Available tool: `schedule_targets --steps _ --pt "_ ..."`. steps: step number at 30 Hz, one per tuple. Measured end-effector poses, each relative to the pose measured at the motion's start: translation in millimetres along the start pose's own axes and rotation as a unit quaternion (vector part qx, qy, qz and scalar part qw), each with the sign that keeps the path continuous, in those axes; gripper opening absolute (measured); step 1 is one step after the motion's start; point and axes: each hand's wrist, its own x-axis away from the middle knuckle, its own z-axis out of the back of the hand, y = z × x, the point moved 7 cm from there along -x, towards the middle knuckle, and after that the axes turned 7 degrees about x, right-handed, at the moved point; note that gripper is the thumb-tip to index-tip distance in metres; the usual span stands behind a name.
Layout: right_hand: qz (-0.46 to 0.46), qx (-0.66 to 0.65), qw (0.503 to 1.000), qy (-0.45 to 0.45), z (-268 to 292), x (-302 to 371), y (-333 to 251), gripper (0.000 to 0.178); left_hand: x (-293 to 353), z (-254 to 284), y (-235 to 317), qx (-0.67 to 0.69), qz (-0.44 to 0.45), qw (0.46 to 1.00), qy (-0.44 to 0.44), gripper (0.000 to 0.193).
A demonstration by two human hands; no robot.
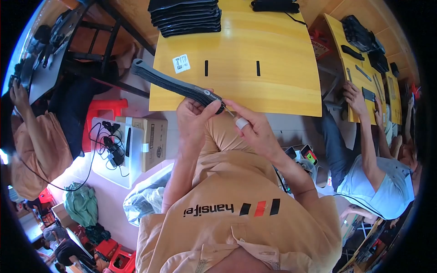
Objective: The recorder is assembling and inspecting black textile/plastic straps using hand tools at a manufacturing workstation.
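left grip (195, 117) closed round strap bundle (166, 83), table's (277, 102) near edge; right grip (256, 128) pinching thin tool (229, 112); a slip could jab the left.

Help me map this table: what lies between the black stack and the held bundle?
In the head view, a white sticker lies on the table between the stack and the bundle.
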Motion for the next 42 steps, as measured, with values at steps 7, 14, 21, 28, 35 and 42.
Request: schedule_targets --steps 7,14,21,28,35,42 --pt "0.018 0.001 0.997 0.081 -2.3 1.4 8.3 0.045 5.6 -8.4 3.6 -0.112 -0.079 0.990 0.019 0.033" --pt "-0.102 -0.244 0.961 -0.083 5.1 -1.8 6.2 0.048 -1.2 -8.7 7.2 -0.028 0.001 0.998 -0.049 0.036" --pt "-0.126 -0.247 0.955 -0.104 7.7 -0.6 7.5 0.046 -1.2 -8.9 3.4 0.029 0.045 0.997 -0.054 0.037" --pt "0.024 -0.011 0.999 0.041 24.6 -7.2 -5.4 0.027 -3.6 -6.8 -3.1 0.059 0.069 0.995 -0.037 0.036" --pt "0.026 0.069 0.997 -0.019 27.1 -24.2 -5.8 0.014 0.7 -14.8 -5.7 0.010 0.112 0.992 -0.059 0.033" --pt "0.135 0.145 0.965 -0.174 14.1 -20.9 -21.5 0.009 4.0 -23.8 -7.5 -0.067 0.181 0.969 -0.152 0.036"
